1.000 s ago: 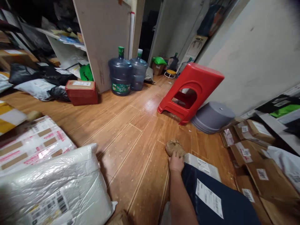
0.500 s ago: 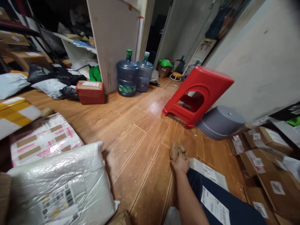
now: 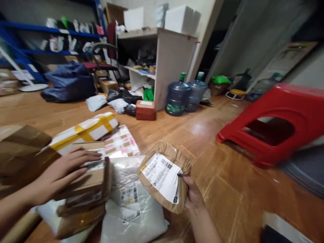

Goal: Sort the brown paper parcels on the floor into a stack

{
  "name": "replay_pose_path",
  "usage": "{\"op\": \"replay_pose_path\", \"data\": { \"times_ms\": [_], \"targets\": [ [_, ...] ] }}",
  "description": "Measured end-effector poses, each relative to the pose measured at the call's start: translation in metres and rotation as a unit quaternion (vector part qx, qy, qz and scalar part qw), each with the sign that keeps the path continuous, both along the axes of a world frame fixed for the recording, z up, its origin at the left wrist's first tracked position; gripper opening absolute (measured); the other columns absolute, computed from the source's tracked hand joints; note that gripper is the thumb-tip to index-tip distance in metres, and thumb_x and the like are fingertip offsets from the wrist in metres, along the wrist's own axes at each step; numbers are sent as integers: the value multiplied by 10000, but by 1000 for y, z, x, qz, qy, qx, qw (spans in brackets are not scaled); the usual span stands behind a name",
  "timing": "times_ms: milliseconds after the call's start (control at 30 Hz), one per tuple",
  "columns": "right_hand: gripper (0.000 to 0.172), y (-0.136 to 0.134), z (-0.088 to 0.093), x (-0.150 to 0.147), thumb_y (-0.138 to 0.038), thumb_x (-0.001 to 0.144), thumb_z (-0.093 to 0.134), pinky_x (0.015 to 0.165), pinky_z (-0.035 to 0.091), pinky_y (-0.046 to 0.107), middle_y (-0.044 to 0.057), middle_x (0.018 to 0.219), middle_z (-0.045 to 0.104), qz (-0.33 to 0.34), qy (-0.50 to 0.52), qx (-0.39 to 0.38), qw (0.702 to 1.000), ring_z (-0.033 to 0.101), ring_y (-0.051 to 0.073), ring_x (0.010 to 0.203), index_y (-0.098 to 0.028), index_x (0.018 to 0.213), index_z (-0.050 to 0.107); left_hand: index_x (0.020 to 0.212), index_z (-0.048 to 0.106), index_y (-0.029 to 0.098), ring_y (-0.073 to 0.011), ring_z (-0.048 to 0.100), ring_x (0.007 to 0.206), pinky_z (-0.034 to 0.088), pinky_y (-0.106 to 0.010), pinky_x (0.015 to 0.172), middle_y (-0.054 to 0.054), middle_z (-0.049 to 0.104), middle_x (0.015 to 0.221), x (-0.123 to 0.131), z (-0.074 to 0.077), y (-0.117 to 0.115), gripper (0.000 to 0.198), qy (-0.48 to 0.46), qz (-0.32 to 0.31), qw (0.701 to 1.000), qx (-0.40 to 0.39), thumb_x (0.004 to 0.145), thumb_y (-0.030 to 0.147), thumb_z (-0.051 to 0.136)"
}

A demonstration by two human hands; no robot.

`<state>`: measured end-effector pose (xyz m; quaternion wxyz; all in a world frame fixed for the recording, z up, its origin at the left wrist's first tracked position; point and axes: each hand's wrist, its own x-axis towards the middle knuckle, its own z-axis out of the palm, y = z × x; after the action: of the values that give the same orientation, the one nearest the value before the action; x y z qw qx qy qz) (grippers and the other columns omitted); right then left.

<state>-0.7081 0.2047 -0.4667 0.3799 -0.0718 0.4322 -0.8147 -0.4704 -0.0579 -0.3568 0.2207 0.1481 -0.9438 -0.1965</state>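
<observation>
My right hand point(image 3: 194, 195) grips the right edge of a brown paper parcel point(image 3: 183, 160) with a white shipping label facing up. The parcel is held over the floor and partly over a large white plastic-wrapped package point(image 3: 152, 219). On the left, my left hand point(image 3: 68, 168) lies with fingers stretched out on a small cardboard box point(image 3: 95, 179) at the top of a stack of parcels. Some of that box and its label are hidden under the fingers.
A red plastic stool point(image 3: 255, 135) lies tipped at the right. Two water jugs point(image 3: 177, 96) stand by a white cabinet point(image 3: 174, 64). A yellow-taped package point(image 3: 95, 130), a large brown parcel point(image 3: 22, 145) and a red box point(image 3: 145, 110) are on the floor.
My right hand has lifted the brown paper parcel off the floor and brought it left. My left hand has come into view on the stacked box. The view has turned left.
</observation>
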Motion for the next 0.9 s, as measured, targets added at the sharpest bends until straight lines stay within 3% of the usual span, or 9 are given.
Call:
{"op": "replay_pose_path", "data": {
  "times_ms": [67,167,267,333,467,600,667,767,900],
  "targets": [
    [421,-45,41,32,-406,546,843,866,532,389,25,854,734,30,-20,-74,997,670,268,964,-233,875,645,1252,595,372,-252,496,1272,196,-446,1192,79,621,1305,11,2,-9,416,-11,6,999,40,945,527,360],
    [518,-109,80,73,-285,518,878,803,521,276,-29,912,728,1,-8,-102,995,657,176,897,-253,948,591,1508,278,249,-338,277,1430,90,-516,1214,-57,387,1533,14,-11,-19,756,40,42,992,111,893,689,248],
    [575,-153,84,96,-252,485,871,720,500,231,-52,891,716,42,-1,-74,996,639,144,835,-254,969,560,1533,-74,180,-355,226,1450,147,-550,1201,-166,199,1596,13,-21,-30,1010,106,75,974,185,810,800,263],
    [583,-168,76,104,-290,504,838,681,492,238,-52,910,708,91,1,-43,995,633,153,832,-262,1020,568,1504,-177,201,-348,239,1448,171,-563,1191,-181,125,1606,13,-19,-39,1058,127,90,960,235,801,771,371],
    [523,-179,63,121,-373,562,790,661,485,271,-38,997,701,126,8,-17,992,636,175,832,-274,1007,533,1501,142,199,-343,274,1433,210,-564,1172,-195,315,1521,17,-4,-58,954,142,86,938,304,746,578,585],
    [575,-183,62,140,-395,595,810,790,486,298,-17,992,701,76,83,-17,993,635,182,910,-254,1039,473,1117,661,199,-336,488,1257,271,-519,1152,-117,602,1280,27,13,-72,535,90,34,945,314,689,519,632],
    [561,-186,66,147,-428,627,808,882,468,322,0,996,699,54,138,5,989,625,192,975,-235,1031,471,972,725,209,-332,525,1216,315,-469,1134,-96,642,1244,34,25,-76,530,30,27,940,338,631,613,687],
    [604,-188,67,156,-521,618,813,928,455,343,22,1073,693,54,175,0,983,612,212,1039,-239,1033,477,1028,712,232,-339,553,1190,379,-460,1088,-80,668,1216,43,43,-81,706,-53,61,931,357,521,724,726],
    [742,-185,29,162,-851,599,557,800,507,340,49,1050,712,84,14,6,996,648,218,946,-242,1022,582,914,725,239,-347,560,1167,385,-471,1078,-79,674,1159,47,52,-83,688,-109,54,947,297,510,793,668]
  ]
}}
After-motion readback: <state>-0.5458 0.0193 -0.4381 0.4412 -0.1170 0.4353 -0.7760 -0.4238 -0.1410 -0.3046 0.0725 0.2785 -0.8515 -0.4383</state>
